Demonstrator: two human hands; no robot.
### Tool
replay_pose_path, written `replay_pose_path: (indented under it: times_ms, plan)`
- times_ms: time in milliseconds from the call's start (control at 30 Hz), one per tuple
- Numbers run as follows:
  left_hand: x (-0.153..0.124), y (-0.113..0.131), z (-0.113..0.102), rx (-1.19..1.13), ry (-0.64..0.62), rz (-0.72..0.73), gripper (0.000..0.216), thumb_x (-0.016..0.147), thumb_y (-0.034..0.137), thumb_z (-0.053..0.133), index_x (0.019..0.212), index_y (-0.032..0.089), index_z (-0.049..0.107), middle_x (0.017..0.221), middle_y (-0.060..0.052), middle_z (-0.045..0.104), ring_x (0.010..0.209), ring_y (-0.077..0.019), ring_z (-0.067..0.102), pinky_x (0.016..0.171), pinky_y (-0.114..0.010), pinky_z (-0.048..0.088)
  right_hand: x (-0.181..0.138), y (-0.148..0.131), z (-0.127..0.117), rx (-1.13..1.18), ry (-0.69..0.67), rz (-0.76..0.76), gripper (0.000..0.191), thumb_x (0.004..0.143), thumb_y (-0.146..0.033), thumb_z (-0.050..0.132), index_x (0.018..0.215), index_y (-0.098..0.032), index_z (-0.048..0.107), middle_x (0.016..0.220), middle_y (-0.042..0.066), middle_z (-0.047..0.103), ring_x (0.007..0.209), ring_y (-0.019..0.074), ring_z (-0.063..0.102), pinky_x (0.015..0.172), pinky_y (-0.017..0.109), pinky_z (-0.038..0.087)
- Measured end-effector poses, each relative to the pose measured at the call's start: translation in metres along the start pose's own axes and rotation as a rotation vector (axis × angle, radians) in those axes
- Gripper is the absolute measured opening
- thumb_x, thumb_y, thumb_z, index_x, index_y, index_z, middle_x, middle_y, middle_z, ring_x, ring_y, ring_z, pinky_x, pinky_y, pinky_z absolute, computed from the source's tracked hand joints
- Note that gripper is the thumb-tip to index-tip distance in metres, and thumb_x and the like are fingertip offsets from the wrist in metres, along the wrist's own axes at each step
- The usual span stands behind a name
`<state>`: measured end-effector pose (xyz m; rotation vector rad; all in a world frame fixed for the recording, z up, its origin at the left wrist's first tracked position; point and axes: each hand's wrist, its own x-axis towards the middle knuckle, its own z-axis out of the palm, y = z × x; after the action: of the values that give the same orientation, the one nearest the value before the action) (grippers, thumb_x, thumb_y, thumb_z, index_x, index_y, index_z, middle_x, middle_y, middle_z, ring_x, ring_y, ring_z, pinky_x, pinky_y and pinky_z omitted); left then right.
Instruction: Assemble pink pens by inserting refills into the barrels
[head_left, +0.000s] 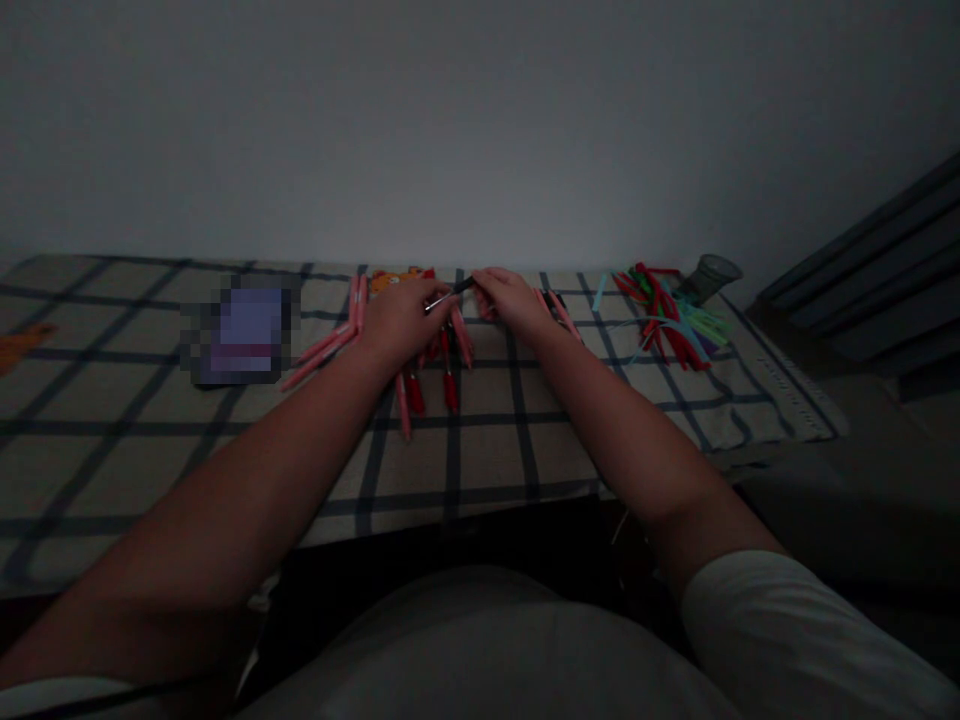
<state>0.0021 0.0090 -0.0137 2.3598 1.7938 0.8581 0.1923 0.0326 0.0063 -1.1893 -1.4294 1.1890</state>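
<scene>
Over the back of the table, a dark pen with a shiny metallic part spans my two hands. My left hand has its fingers closed round the metallic end. At the dark end, my right hand pinches with thumb and fingers. Under and around my left hand lie several pink stick-like pens and a few red-ended pens, partly hidden by the hand. More pink and black pens lie beside my right wrist. Dim light blurs fine detail.
A checked cloth covers the table against the wall. A pixelated purple item lies left. An orange figure sits behind my left hand. At right are several colourful strips and a tipped clear cup.
</scene>
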Motion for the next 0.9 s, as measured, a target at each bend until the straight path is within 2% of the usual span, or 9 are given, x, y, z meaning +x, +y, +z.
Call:
replay_pose_path:
  times_ms: [300, 500, 567, 767, 900]
  plan:
    - [0.001, 0.000, 0.001, 0.009, 0.006, 0.013, 0.046, 0.114, 0.046, 0.055, 0.138, 0.024, 0.087, 0.136, -0.011, 0.088, 0.129, -0.0342, 0.079, 0.107, -0.043, 0.059, -0.005, -0.005, 0.002, 0.174, -0.021, 0.039, 0.046, 0.120, -0.012, 0.053, 0.076, -0.020, 0.060, 0.059, -0.007, 0.051, 0.053, 0.0089, 0.046, 0.055, 0.020, 0.037]
    - [0.000, 0.002, -0.001, 0.015, 0.000, -0.011, 0.046, 0.113, 0.045, 0.059, 0.148, 0.027, 0.083, 0.139, -0.010, 0.086, 0.131, -0.0348, 0.079, 0.108, -0.044, 0.060, -0.003, -0.002, 0.000, 0.174, -0.045, 0.030, 0.038, 0.120, -0.012, 0.052, 0.086, -0.019, 0.068, 0.061, -0.007, 0.053, 0.055, 0.0097, 0.047, 0.055, 0.020, 0.038]
    - [0.000, 0.002, -0.001, 0.010, 0.000, -0.010, 0.046, 0.113, 0.044, 0.059, 0.147, 0.027, 0.084, 0.138, -0.010, 0.087, 0.130, -0.0354, 0.079, 0.106, -0.045, 0.060, -0.001, 0.001, 0.000, 0.136, -0.043, 0.011, 0.039, 0.120, -0.017, 0.056, 0.082, -0.020, 0.066, 0.061, -0.006, 0.053, 0.055, 0.0097, 0.048, 0.056, 0.020, 0.039]
    - [-0.001, 0.003, -0.002, -0.003, 0.003, -0.015, 0.044, 0.112, 0.045, 0.062, 0.145, 0.028, 0.084, 0.135, -0.009, 0.088, 0.129, -0.0354, 0.079, 0.105, -0.046, 0.061, 0.002, 0.008, 0.000, -0.022, -0.022, -0.029, 0.058, 0.111, -0.055, 0.076, 0.069, -0.022, 0.054, 0.061, -0.004, 0.053, 0.054, 0.0098, 0.047, 0.054, 0.022, 0.039]
    - [-0.002, 0.006, -0.005, -0.016, -0.013, -0.028, 0.043, 0.111, 0.045, 0.065, 0.145, 0.027, 0.084, 0.135, -0.009, 0.087, 0.128, -0.0341, 0.079, 0.106, -0.045, 0.061, 0.005, 0.011, -0.001, -0.046, -0.016, -0.034, 0.056, 0.113, -0.053, 0.074, 0.071, -0.022, 0.057, 0.060, -0.005, 0.052, 0.054, 0.0091, 0.046, 0.054, 0.021, 0.038]
